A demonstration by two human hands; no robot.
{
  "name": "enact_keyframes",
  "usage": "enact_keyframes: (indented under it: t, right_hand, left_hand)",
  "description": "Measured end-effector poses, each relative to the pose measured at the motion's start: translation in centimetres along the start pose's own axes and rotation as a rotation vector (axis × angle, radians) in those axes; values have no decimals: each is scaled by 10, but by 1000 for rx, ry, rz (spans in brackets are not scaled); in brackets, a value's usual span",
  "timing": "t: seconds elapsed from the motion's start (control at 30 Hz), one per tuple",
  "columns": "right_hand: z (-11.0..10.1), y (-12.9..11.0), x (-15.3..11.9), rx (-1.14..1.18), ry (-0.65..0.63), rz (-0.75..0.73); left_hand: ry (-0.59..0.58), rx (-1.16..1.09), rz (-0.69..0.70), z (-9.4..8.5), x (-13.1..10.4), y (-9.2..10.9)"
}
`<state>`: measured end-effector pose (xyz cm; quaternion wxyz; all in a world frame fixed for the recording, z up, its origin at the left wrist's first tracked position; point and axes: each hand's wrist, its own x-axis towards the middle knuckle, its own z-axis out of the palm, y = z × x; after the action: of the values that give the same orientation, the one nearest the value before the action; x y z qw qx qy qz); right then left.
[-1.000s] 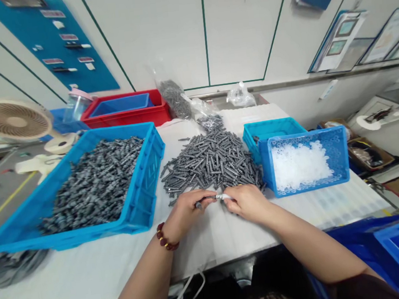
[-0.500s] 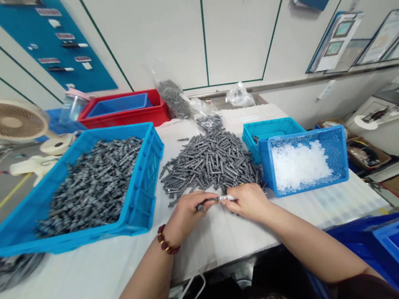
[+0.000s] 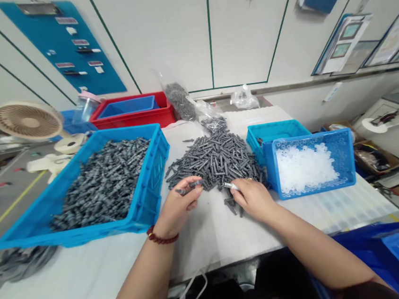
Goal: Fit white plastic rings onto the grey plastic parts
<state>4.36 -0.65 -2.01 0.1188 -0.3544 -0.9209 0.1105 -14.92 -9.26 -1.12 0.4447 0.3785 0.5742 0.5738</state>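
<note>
My left hand (image 3: 177, 208), with a beaded bracelet at its wrist, is closed on small grey ribbed plastic parts (image 3: 196, 183); two dark ends stick out between the fingers. Pinched in my right hand (image 3: 255, 199) is a white, pen-like piece (image 3: 229, 186) with a greyish tip; its exact kind I cannot make out. The hands are apart, both at the near edge of a pile of grey plastic parts (image 3: 217, 154). A few loose parts (image 3: 231, 205) lie just beside my right fingers.
On the left stands a large blue crate (image 3: 150, 192) of grey parts. To the right, a tilted blue bin (image 3: 271, 173) of small white rings leans by a teal bin (image 3: 279, 127). A fan (image 3: 28, 121), a red bin (image 3: 165, 117) and plastic bags (image 3: 244, 98) are farther back.
The hands, which were together at the white piece, have separated. My left hand has moved left and turned, keeping grey parts. The camera view has shifted slightly left.
</note>
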Motion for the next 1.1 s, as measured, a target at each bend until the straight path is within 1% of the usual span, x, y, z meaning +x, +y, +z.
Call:
enact_keyframes:
  t: [0.03,0.07,0.1,0.17,0.2,0.27,0.3,0.37,0.43,0.53,0.6,0.63,0.7,0.73,0.8,0.87,0.9,0.97,1.1]
  right_hand:
    - [2,2,0,19,20,-33]
    - [4,4,0,33,37,-58]
    - [5,6,0,43,49,-73]
    - [8,8,0,53,55,-80]
    - [8,8,0,58,51,-77]
    - [8,8,-1,73,35,-71]
    - [7,7,-1,84,27,-68]
    - [4,3,-2,108,17,-61]
    - [1,-1,-2,118,-2,-51]
    - [-4,-5,-1,83,-63,-8]
    - [-5,-5,-1,53,-91,21]
    - [-4,-5,-1,43,-94,29]
    - [-3,-3,0,34,-91,33]
    - [-3,-2,0,31,-91,31]
    - [-2,-2,-1,29,-96,21]
    - [-2,-2,-1,28,-105,11]
    - [-2,-2,-1,26,-110,10]
    - [-1,-3,-1,20,-118,9]
    - [0,-4,-2,17,-148,-36]
  left_hand:
    - [34,-17,12,-2,1,2]
    - [60,33,52,-3,1,3]
    - [90,150,110,-5,2,3]
    - [164,526,223,-8,3,3]
    - [187,735,253,-8,4,1]
    - [185,1084,233,-7,6,-4]
    - [167,1206,196,-6,7,-7]
    - [115,1359,120,-2,11,-14]
    - [97,1420,85,1,14,-19]
    - [96,1415,94,2,17,-22]
    - [113,1319,135,0,16,-21]
    - [116,1219,166,-1,15,-20]
    - [88,942,207,-3,12,-18]
    - [55,793,199,-4,11,-17]
    - [-21,550,134,-4,9,-15]
    - [-75,398,85,-4,7,-13]
    - [-92,368,89,-3,6,-12]
    - [-123,391,142,-2,4,-11]
    - [-185,563,286,2,2,-10]
